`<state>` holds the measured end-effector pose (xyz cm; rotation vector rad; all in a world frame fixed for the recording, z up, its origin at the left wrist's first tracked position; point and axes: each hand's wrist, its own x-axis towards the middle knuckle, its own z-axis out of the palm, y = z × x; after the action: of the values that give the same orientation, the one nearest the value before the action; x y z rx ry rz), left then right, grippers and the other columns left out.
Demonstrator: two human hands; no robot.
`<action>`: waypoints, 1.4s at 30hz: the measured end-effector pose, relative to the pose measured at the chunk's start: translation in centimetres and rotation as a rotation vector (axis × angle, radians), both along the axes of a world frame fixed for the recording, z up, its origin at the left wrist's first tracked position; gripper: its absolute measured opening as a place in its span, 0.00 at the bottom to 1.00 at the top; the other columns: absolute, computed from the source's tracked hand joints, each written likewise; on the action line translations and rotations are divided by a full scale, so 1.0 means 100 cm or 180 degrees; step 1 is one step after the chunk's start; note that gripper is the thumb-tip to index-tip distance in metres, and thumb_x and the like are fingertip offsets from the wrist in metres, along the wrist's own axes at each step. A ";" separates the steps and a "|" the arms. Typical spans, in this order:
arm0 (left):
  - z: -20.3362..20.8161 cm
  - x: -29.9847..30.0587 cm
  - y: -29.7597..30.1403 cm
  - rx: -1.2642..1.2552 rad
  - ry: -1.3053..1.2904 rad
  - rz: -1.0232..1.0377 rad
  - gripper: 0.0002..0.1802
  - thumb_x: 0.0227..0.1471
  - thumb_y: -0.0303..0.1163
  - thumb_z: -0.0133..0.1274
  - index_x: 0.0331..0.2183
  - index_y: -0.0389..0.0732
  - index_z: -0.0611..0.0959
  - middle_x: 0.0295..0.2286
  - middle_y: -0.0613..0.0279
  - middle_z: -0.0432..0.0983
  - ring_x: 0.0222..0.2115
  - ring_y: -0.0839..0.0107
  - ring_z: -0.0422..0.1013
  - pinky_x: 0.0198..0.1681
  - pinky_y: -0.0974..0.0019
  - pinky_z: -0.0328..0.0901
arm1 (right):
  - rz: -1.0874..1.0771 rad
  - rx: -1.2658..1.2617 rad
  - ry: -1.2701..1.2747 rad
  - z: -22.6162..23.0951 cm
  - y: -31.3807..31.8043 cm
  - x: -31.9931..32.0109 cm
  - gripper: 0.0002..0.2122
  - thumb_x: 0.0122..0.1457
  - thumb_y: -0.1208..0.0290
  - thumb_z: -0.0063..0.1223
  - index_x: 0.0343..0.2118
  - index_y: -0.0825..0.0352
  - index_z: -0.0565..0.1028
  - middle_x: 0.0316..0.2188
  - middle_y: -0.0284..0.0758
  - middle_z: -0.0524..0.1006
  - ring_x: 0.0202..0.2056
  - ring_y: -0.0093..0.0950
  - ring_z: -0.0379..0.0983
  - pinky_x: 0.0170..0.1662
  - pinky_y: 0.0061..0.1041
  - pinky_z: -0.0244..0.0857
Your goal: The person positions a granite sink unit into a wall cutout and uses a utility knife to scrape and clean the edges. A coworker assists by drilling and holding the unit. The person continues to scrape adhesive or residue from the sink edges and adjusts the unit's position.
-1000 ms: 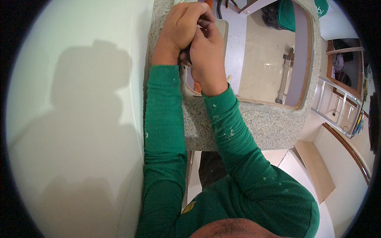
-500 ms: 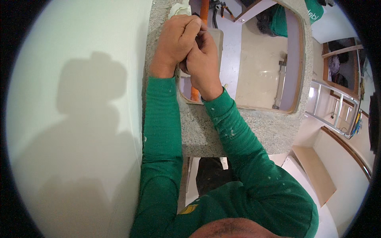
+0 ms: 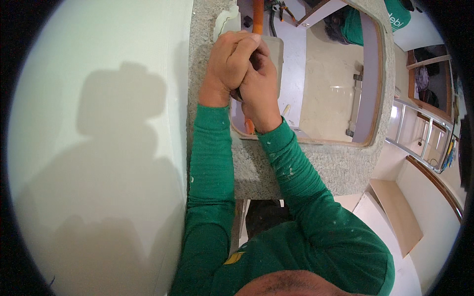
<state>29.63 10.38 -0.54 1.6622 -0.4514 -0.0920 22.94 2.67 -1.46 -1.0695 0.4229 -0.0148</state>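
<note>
Head view: 2 bare hands close together over a cut-out in the speckled stone counter [image 3: 321, 165]. Left hand [image 3: 228, 63] curls against the right hand [image 3: 260, 91]; fingers of both are bent inward and overlap. Grip: gap looks narrow, but the inner fingers are hidden; cannot tell whether anything is held. Nearest things: beige panel [image 3: 275, 52], partly covered by the hands, and orange tube [image 3: 257, 17], its visible length ending at the hands' upper outline; contact unclear. White crumpled piece [image 3: 226, 22] lies on the counter, just beyond the left hand. Through the cut-out: orange-handled pliers [image 3: 288, 15] near the top, pale stick [image 3: 287, 109] right of the right wrist, metal bar [image 3: 354, 106] farther right. Both forearms wear green sleeves [image 3: 212, 153].
</note>
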 end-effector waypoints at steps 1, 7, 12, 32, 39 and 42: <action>-0.001 0.001 -0.001 -0.0069 0.0060 0.0005 0.23 0.60 0.38 0.47 0.26 0.30 0.86 0.24 0.49 0.83 0.25 0.61 0.78 0.33 0.59 0.71 | 0.0004 -0.0049 0.0000 0.002 0.000 -0.001 0.15 0.70 0.70 0.55 0.54 0.74 0.74 0.46 0.36 0.80 0.43 0.23 0.78 0.42 0.22 0.74; -0.017 0.015 -0.003 -0.0722 0.0375 -0.0023 0.24 0.64 0.38 0.43 0.29 0.31 0.87 0.28 0.56 0.84 0.31 0.66 0.78 0.40 0.61 0.71 | -0.0160 -0.0579 -0.0400 -0.008 0.001 0.016 0.15 0.71 0.71 0.54 0.55 0.73 0.74 0.46 0.36 0.80 0.41 0.23 0.78 0.40 0.22 0.74; -0.004 0.033 -0.005 -0.0581 -0.0593 0.0889 0.16 0.61 0.32 0.48 0.34 0.34 0.89 0.34 0.52 0.85 0.35 0.58 0.80 0.40 0.62 0.73 | 0.0520 -0.0821 -0.0527 0.020 -0.022 0.061 0.14 0.68 0.71 0.55 0.54 0.72 0.78 0.39 0.37 0.83 0.33 0.21 0.78 0.32 0.23 0.73; -0.030 0.058 0.005 0.2201 -0.1595 0.1673 0.16 0.55 0.34 0.60 0.44 0.42 0.90 0.53 0.49 0.78 0.57 0.49 0.69 0.64 0.46 0.58 | 0.0403 -0.2185 -0.0822 -0.008 -0.104 0.061 0.21 0.67 0.68 0.59 0.61 0.68 0.73 0.41 0.40 0.82 0.29 0.24 0.74 0.32 0.23 0.68; -0.023 0.052 0.000 0.2510 -0.1453 0.1886 0.17 0.50 0.43 0.70 0.37 0.41 0.90 0.39 0.53 0.80 0.44 0.49 0.73 0.52 0.48 0.63 | 0.0308 -0.2524 -0.0890 -0.013 -0.105 0.061 0.22 0.67 0.67 0.59 0.62 0.66 0.73 0.40 0.37 0.81 0.23 0.17 0.71 0.26 0.20 0.67; -0.018 0.050 -0.010 0.2774 -0.1369 0.1971 0.18 0.50 0.45 0.70 0.34 0.40 0.89 0.36 0.53 0.81 0.42 0.49 0.74 0.50 0.49 0.63 | 0.0237 -0.2605 -0.0891 -0.014 -0.104 0.062 0.21 0.66 0.67 0.59 0.61 0.67 0.74 0.39 0.39 0.82 0.27 0.21 0.75 0.31 0.23 0.70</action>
<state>34.68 9.43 -2.33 2.6286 -0.1887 0.6195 29.12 -7.69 -2.86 -1.8586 0.1088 -0.2887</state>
